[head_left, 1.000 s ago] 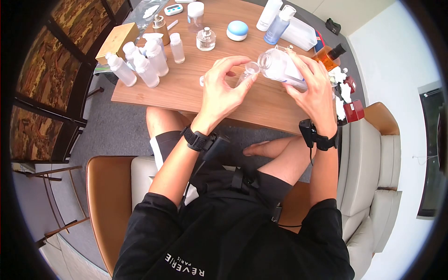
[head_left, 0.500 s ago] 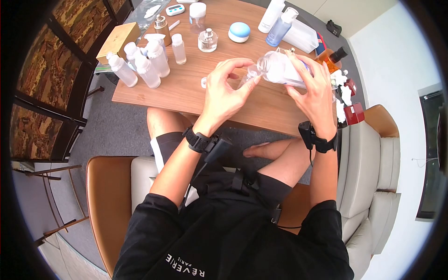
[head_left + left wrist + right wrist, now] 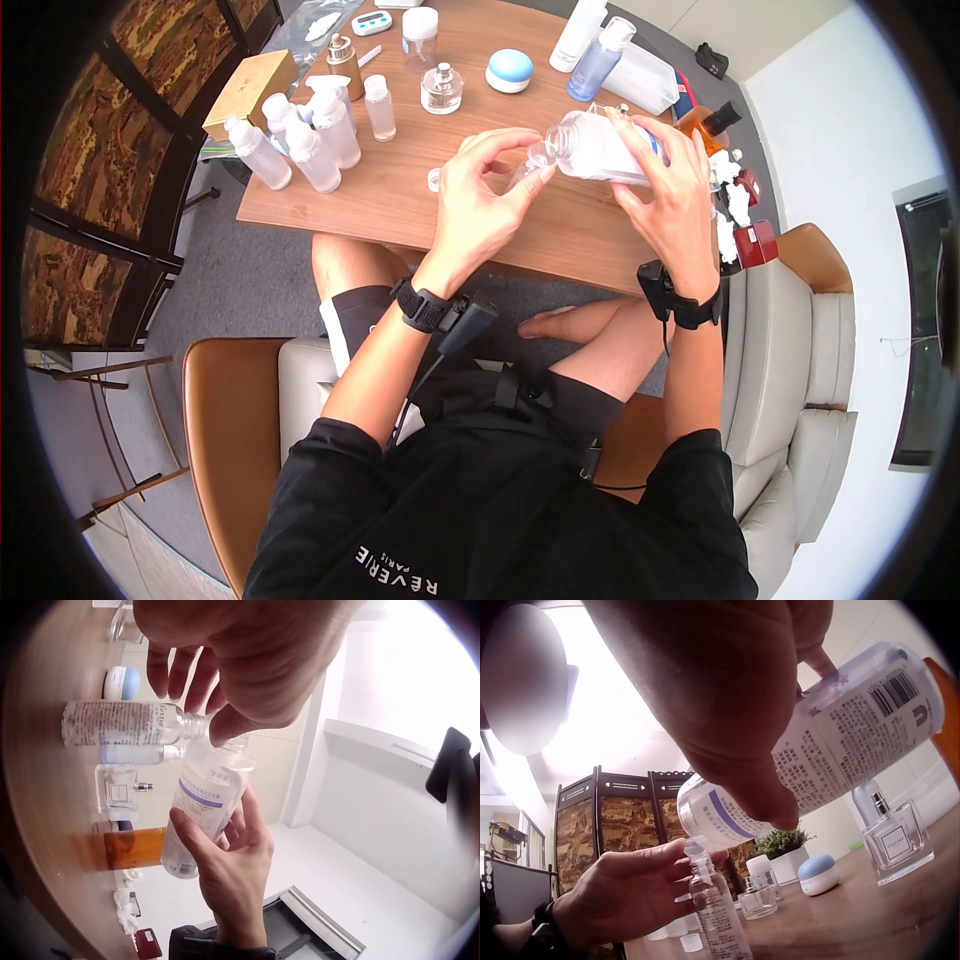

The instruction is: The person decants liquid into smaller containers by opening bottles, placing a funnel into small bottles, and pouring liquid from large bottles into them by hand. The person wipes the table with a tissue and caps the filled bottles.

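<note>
My right hand (image 3: 665, 185) grips a large clear bottle with a white and purple label (image 3: 603, 146), tilted steeply with its mouth toward the left. In the right wrist view that large bottle (image 3: 847, 735) meets a small clear piece (image 3: 695, 847) on the neck of a slim, upright printed bottle (image 3: 718, 911). The left hand (image 3: 485, 190) pinches at this neck with thumb and fingers. In the left wrist view the slim bottle (image 3: 120, 724) stands on the table beneath the left hand (image 3: 240, 660). Whether liquid flows cannot be told.
Several frosted bottles (image 3: 315, 160) and a cardboard box (image 3: 250, 93) stand at the table's left. Behind are a glass perfume bottle (image 3: 441, 89), a blue-lidded jar (image 3: 509, 71) and a blue pump bottle (image 3: 600, 62). A white cap (image 3: 434, 180) lies left of my left hand; an amber bottle (image 3: 708, 122) stands right.
The large bottle has tipped slightly and shifted a little left, its mouth now closer over the slim bottle's neck. Both hands keep their holds.
</note>
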